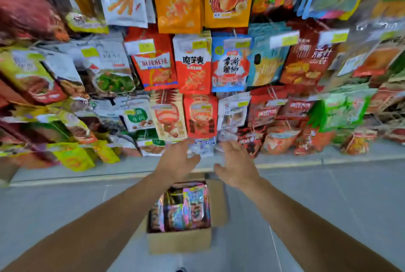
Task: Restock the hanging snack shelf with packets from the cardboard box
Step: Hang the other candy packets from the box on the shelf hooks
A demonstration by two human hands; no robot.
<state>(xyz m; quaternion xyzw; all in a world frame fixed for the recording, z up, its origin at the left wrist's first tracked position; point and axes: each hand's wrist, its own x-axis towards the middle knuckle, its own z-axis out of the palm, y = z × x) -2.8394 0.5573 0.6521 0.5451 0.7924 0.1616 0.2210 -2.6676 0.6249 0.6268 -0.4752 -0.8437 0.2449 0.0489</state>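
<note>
Above the cardboard box (182, 241) — packets (186, 206) still inside — our left hand (177, 160) and right hand (237, 164) reach, fingers spread and holding nothing, toward the snack shelf (197, 70) beyond it.

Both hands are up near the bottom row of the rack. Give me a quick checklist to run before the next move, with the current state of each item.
1. Left hand free of any packet: ok, fingers spread, holding nothing.
2. Right hand free: ok, open too.
3. Stock left in the cardboard box: ok, packets in the box stand upright.
4. Box within reach: ok, on the floor directly below the hands.
5. Target hook free for more: cannot tell, the white packets between the hands are blurred.
6. Box packets match that hook's product: cannot tell.
</note>
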